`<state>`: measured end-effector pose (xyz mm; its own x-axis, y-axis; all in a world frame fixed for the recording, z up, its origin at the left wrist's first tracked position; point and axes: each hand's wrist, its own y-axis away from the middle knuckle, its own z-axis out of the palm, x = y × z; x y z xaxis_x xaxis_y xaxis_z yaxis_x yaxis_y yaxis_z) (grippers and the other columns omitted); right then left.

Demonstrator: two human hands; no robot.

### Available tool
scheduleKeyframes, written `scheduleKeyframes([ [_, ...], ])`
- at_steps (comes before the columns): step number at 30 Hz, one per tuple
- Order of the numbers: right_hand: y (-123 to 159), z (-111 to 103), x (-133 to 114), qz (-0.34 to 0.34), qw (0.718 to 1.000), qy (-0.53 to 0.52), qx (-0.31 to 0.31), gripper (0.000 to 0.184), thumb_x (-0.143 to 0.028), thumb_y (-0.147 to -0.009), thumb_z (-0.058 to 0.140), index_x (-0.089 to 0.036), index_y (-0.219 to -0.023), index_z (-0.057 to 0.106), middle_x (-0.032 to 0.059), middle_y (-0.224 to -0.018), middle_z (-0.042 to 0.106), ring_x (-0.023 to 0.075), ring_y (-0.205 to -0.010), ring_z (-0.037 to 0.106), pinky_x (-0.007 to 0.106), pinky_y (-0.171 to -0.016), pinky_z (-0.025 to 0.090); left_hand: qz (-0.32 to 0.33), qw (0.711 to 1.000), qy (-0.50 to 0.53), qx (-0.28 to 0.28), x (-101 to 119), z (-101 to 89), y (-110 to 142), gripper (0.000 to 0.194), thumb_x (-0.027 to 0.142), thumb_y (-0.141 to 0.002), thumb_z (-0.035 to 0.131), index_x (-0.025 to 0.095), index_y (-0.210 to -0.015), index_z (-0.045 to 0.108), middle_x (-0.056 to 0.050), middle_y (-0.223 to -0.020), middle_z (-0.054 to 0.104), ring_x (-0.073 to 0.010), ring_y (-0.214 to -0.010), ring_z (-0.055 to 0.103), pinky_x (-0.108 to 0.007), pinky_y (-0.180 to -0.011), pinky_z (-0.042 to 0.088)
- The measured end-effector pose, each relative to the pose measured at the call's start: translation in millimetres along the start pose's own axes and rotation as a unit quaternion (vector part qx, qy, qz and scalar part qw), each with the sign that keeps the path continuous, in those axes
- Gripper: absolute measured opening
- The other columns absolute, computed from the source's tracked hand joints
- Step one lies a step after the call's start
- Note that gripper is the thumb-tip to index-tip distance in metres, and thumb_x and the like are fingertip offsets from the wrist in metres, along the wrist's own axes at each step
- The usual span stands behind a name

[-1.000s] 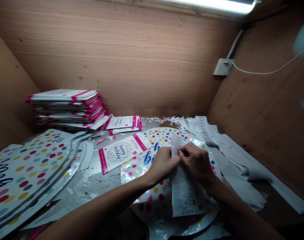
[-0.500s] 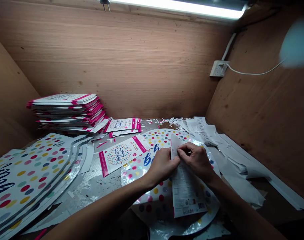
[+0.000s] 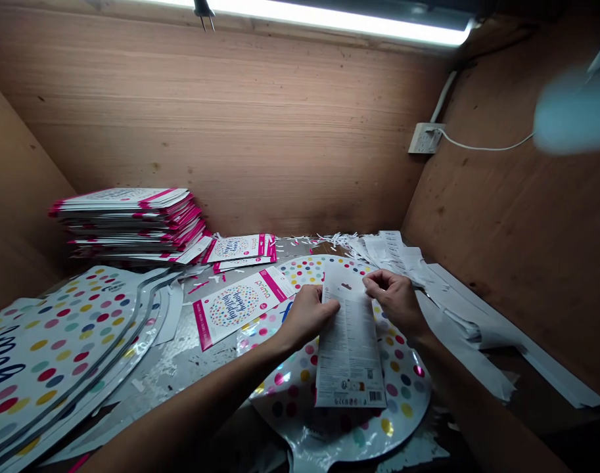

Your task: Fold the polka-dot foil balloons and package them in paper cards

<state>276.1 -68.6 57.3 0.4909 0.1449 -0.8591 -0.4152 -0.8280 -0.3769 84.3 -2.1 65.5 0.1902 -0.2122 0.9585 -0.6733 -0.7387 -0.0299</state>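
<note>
Printed pkg [image 3: 349, 358], L hand [image 3: 307, 315] gripping edge, R hand [image 3: 391, 301] pinched at opp. edge

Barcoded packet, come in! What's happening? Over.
Left hand grips barcoded packet; right hand at its upper right edge. Polka-dot foil balloon underneath, overlapped by happy-birthday packet.

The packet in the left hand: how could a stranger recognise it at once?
Find the dotted balloon, front centre. Over it, the left hand holds this white packet. Unlike the pink-banded packets nearby, it shows small print and a barcode.
</note>
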Motion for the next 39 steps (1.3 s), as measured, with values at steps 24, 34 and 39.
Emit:
scheduleKeyframes([
  [24,18,20,-11,-0.063,0.995,0.049,-0.061,0.010,-0.023,-0.086,0.060,-0.019,-0.080,0.067,0.0013,-0.077,0.069,0.0183,-0.072,0.062,0.030,-0.070,0.048,0.035,0.995,-0.090,0.017,7,9.8,8,0.017,0.028,-0.077,0.052,0.017,-0.064,0.047,0.004,-0.061,0.040,-0.0093,-0.057,0.036,-0.022,-0.049,0.023],
  [34,17,18,-12,-0.056,0.996,0.026,-0.065,0.014,-0.030,-0.088,0.063,-0.020,-0.084,0.072,0.0021,-0.084,0.073,0.0193,-0.077,0.067,0.030,-0.072,0.051,0.044,0.993,-0.104,0.018,10,8.6,10,0.016,0.026,-0.077,0.050,0.016,-0.064,0.049,0.004,-0.060,0.042,-0.0092,-0.057,0.037,-0.021,-0.049,0.025],
  [39,19,20,-15,-0.070,0.993,0.057,-0.077,0.011,-0.025,-0.087,0.062,-0.020,-0.081,0.069,0.0011,-0.079,0.070,0.0185,-0.073,0.065,0.029,-0.070,0.049,0.044,0.988,-0.142,0.029,10,10.6,12,0.022,0.029,-0.079,0.051,0.016,-0.062,0.047,0.004,-0.057,0.040,-0.0092,-0.056,0.037,-0.022,-0.049,0.024],
])
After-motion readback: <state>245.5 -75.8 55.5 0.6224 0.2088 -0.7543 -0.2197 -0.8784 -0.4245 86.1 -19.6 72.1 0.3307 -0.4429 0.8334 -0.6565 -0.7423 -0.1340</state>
